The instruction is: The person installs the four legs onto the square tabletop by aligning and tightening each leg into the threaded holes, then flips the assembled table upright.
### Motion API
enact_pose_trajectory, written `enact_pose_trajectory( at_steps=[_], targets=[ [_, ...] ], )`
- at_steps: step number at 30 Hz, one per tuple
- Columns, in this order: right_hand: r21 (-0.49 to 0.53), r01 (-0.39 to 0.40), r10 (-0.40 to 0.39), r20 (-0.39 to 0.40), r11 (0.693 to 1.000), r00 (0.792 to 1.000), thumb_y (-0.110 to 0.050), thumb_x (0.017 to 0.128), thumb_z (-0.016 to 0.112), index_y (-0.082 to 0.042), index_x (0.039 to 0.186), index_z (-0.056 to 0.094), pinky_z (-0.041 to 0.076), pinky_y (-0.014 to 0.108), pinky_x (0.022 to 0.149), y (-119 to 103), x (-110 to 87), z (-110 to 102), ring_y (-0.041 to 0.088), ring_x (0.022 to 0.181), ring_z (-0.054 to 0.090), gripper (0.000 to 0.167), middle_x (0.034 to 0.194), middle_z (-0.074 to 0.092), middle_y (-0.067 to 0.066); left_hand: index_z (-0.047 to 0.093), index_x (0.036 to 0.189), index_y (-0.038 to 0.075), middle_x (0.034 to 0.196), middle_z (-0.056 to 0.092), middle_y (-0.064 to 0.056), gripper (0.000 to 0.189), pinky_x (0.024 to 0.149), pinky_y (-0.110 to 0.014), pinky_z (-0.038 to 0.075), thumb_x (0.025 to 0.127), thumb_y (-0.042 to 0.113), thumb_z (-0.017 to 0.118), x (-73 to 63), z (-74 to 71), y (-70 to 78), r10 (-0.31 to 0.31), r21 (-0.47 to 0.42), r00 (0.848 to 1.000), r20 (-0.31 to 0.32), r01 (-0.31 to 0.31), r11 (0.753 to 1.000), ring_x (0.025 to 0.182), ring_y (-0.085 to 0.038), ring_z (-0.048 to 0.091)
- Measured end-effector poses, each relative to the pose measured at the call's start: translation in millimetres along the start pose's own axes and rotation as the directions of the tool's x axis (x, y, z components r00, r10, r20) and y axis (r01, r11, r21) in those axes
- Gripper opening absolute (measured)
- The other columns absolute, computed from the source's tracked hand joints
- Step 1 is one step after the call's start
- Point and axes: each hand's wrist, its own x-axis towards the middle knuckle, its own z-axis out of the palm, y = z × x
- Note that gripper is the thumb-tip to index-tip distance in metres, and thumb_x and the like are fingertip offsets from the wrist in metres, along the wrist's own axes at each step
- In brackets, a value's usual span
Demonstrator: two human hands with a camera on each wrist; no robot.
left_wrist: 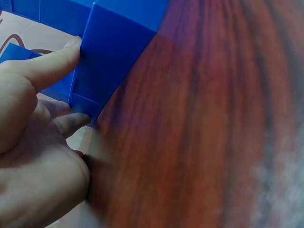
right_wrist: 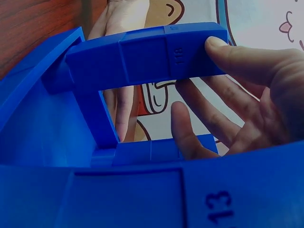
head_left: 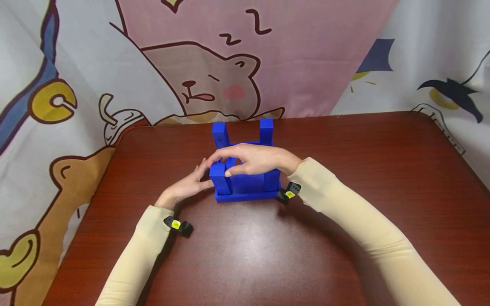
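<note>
A blue plastic frame (head_left: 246, 196) with an upright post at each corner stands on the table. My right hand (head_left: 258, 159) reaches across it from the right and pinches the top of the near-left post (head_left: 221, 182), thumb on one face. That post (right_wrist: 147, 54) carries raised digits in the right wrist view. My left hand (head_left: 185, 187) is at the outer side of the same post. Its thumb (left_wrist: 59, 61) touches the post's edge, and its straight fingers (right_wrist: 124, 109) show behind the post in the right wrist view. The right forearm partly covers the near-right post (head_left: 272, 180).
The two far posts (head_left: 266, 131) rise toward the back of the brown wooden table (head_left: 245, 255). A printed curtain (head_left: 306, 55) with cartoon animals hangs behind and to the sides. A small black device (head_left: 180, 226) is worn at each wrist.
</note>
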Motion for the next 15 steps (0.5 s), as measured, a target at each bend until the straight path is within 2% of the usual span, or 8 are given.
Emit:
enact_pose_trajectory(
  at_steps=[3, 8, 11, 15],
  targets=[
    [-0.02, -0.009, 0.009, -0.012, 1.0, 1.0, -0.009, 0.095, 0.061, -0.008, 0.135, 0.052, 0.045, 0.03, 0.091, -0.5, -0.8, 0.9, 0.014, 0.116, 0.05, 0.041, 0.132, 0.054, 0.002, 0.008, 0.156, 0.012, 0.16, 0.0, -0.014, 0.082, 0.11, -0.053, -0.013, 0.095, 0.026, 0.062, 0.4, 0.4, -1.2, 0.012, 0.016, 1.0, -0.004, -0.012, 1.0, 0.143, -0.029, -0.018],
    [-0.051, -0.001, -0.001, -0.046, 0.999, 0.999, -0.006, 0.094, 0.061, -0.006, 0.137, 0.051, 0.049, 0.029, 0.083, -3.6, -1.8, 1.3, 0.014, 0.111, 0.053, 0.044, 0.132, 0.055, 0.005, 0.007, 0.156, 0.011, 0.16, 0.0, -0.015, 0.083, 0.11, -0.053, -0.013, 0.096, 0.026, 0.061, 0.2, 0.3, -2.2, 0.029, 0.039, 1.0, -0.008, -0.029, 0.999, 0.143, -0.03, -0.018],
    [-0.094, -0.005, -0.004, -0.093, 0.996, 0.996, -0.006, 0.093, 0.064, -0.006, 0.137, 0.052, 0.051, 0.029, 0.081, -6.4, -3.5, 0.0, 0.014, 0.109, 0.054, 0.046, 0.132, 0.056, 0.006, 0.009, 0.156, 0.009, 0.16, 0.004, -0.018, 0.081, 0.11, -0.054, -0.013, 0.096, 0.023, 0.061, 1.4, 0.2, -4.0, 0.068, 0.052, 0.998, -0.015, -0.067, 0.996, 0.143, -0.033, -0.016],
    [-0.148, -0.05, 0.024, -0.171, 0.988, 0.985, -0.008, 0.092, 0.066, -0.007, 0.137, 0.052, 0.05, 0.031, 0.084, -10.8, -9.3, -4.8, 0.016, 0.109, 0.055, 0.047, 0.132, 0.056, 0.005, 0.014, 0.156, 0.012, 0.159, 0.013, -0.017, 0.078, 0.111, -0.055, -0.01, 0.095, 0.018, 0.063, 2.5, 1.5, -4.9, 0.093, 0.051, 0.995, -0.043, -0.091, 0.995, 0.144, -0.035, -0.011]
  ],
)
